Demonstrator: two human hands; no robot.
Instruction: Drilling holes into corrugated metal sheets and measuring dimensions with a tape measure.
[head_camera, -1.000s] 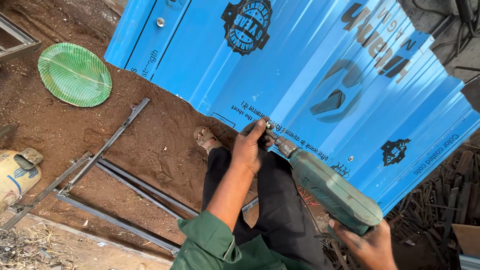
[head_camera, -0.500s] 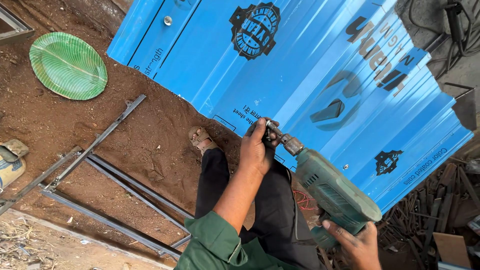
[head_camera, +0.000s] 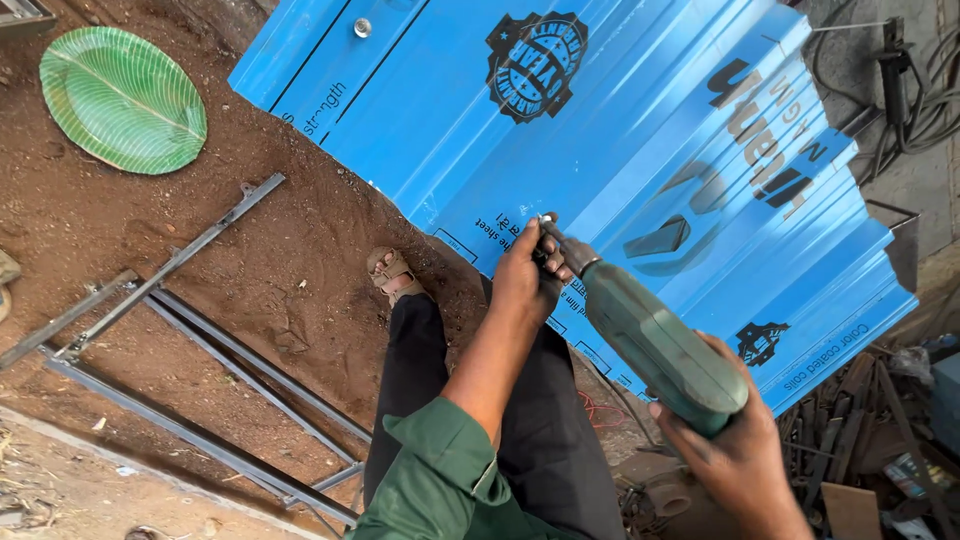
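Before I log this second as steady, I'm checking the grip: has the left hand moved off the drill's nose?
No. The left hand still grips the green drill at its nose, against the same edge of the blue corrugated sheet; only the camera view shifted.

1. Corrugated sheet (head_camera: 620, 150): bright blue, black printed emblems.
2. Drill (head_camera: 655, 345): dull green body, dark chuck.
3. Plate (head_camera: 122, 98): green, leaf-vein pattern.
4. Sleeve (head_camera: 440, 480): green; trousers (head_camera: 540, 430) seemingly black.
5. Ground (head_camera: 250, 270): reddish-brown.
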